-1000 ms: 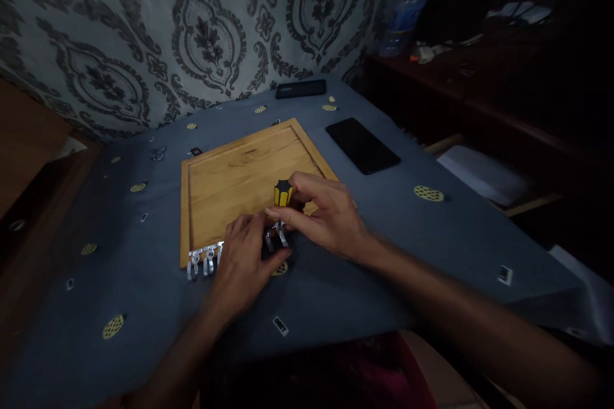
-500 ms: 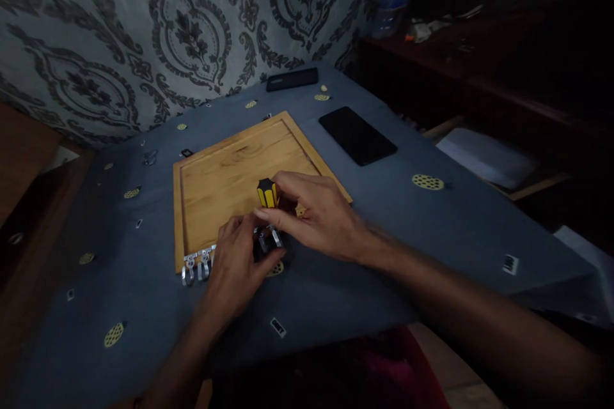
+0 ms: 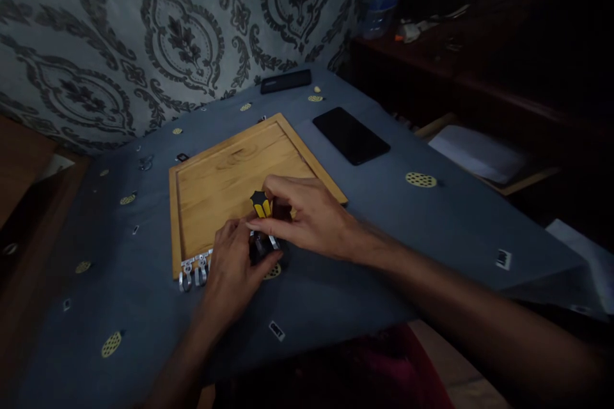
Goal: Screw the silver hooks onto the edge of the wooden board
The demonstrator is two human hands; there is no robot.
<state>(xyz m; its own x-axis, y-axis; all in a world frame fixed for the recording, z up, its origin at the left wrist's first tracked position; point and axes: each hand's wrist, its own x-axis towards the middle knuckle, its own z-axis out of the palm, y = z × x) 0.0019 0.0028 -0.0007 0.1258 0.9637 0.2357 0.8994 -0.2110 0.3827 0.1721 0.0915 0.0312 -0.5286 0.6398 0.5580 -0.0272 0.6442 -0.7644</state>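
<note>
Two bare hands at work on a wooden board, seen from above. The right hand [image 3: 316,216] has its grip closed on a screwdriver [image 3: 261,204]; the yellow and black handle stands nearly upright between thumb and fingers, over the near edge of the board, while the tip is hidden. The left hand [image 3: 231,268] lies across that same edge, just beside the screwdriver, its thumb extended toward the right and apart from the fingers; whether its grip pinches anything cannot be told. The wooden board [image 3: 225,172], bordered by a raised rim, rests flat on the table [image 3: 336,300], whose blue cover bears yellow pineapple prints. Along the near edge, two metal hooks [image 3: 202,262] show to the left of the left hand, projecting past the rim; a further hook [image 3: 274,242] shows between the hands, partly covered by shadow and fingers. To the right of the board lies a black phone [image 3: 352,136], screen dark; at the far edge of the table, near the patterned wall [image 3: 185,45], lies a dark, elongated object [image 3: 286,82]. A plastic bottle [image 3: 381,3] stands at the far right.
</note>
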